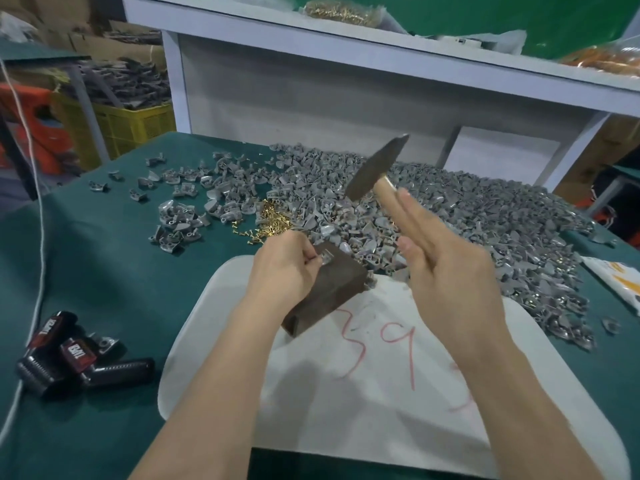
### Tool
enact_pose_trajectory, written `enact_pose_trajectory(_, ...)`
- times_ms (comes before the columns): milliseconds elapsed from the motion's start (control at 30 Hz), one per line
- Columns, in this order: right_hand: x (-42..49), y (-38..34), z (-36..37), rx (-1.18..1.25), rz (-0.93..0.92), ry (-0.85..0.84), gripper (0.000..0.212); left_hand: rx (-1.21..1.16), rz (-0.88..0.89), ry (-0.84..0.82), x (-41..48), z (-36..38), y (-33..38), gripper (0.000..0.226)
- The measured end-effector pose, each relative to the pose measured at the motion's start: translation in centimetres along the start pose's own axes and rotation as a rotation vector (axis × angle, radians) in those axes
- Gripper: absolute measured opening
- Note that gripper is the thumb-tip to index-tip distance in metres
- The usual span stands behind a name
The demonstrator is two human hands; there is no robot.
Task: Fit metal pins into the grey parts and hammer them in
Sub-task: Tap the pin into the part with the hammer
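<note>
The step in hand is the hammering. The left hand point(287, 268) pinches one grey part point(325, 260) with its fingertips and holds it on top of a dark block point(329, 296). The right hand point(450, 271) is closed around the wooden handle of the hammer point(377, 168). The hammer's head is raised above and behind the block, well apart from the part. Whether a pin already sits in this part, I cannot tell; it is too small. I judge that the next move calls for a short, straight blow on the part, clear of the left fingertips.

The block stands on a white mat point(381, 410) with red marks, which lies on the green counter point(104, 271). Behind it spreads a big heap of grey parts point(467, 216), and a small heap of brass pins point(273, 220) lies near the left hand. Some black objects point(69, 355) lie at the left. Farther back stand a white shelf point(311, 39) and a yellow crate point(131, 123).
</note>
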State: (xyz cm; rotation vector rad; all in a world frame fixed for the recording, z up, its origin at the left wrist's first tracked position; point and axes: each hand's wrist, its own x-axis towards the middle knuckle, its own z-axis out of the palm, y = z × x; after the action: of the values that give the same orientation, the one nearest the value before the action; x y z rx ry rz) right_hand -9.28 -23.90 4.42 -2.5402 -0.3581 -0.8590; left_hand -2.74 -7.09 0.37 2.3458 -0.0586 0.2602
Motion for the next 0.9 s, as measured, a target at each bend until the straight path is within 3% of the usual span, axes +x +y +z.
enact_pose_trajectory(133,-0.9,-0.4,0.4,-0.115,0.045,-0.26,0.067,-0.031,-0.044,0.012,0.0,-0.1,0.0,0.014)
enact_pose_trajectory(200,0.0,0.0,0.1,-0.108,0.099,-0.175,0.055,-0.032,-0.037,0.01,0.0,0.0,0.0,0.014)
enact_pose_trajectory(267,0.1,0.4,0.1,0.01,0.102,-0.004,0.056,-0.013,-0.022,0.008,0.0,0.0,0.1,0.014)
enact_pose_trajectory(300,-0.1,0.2,0.2,0.02,0.069,-0.017,0.061,-0.013,-0.022,0.006,0.0,0.0,0.0,0.014)
enact_pose_trajectory(400,-1.2,-0.5,0.9,-0.105,0.012,-0.337,0.066,-0.032,-0.025,0.021,-0.1,-0.2,0.0,0.013)
enact_pose_trajectory(433,-0.9,-0.2,0.9,-0.11,0.044,-0.365,0.063,-0.022,-0.03,0.021,-0.1,-0.3,0.0,0.013)
enact_pose_trajectory(633,1.3,3.0,2.8,0.048,0.263,-0.109,0.051,0.047,-0.016,0.008,-0.1,-0.3,0.1,0.005)
enact_pose_trajectory(800,3.5,5.1,6.0,0.114,0.482,-0.445,0.039,0.037,-0.016,0.01,-0.2,-0.3,0.1,0.012)
enact_pose_trajectory(900,3.1,5.3,6.8,-0.017,0.455,-0.515,0.033,0.015,-0.02,0.004,-0.1,-0.4,0.1,0.006)
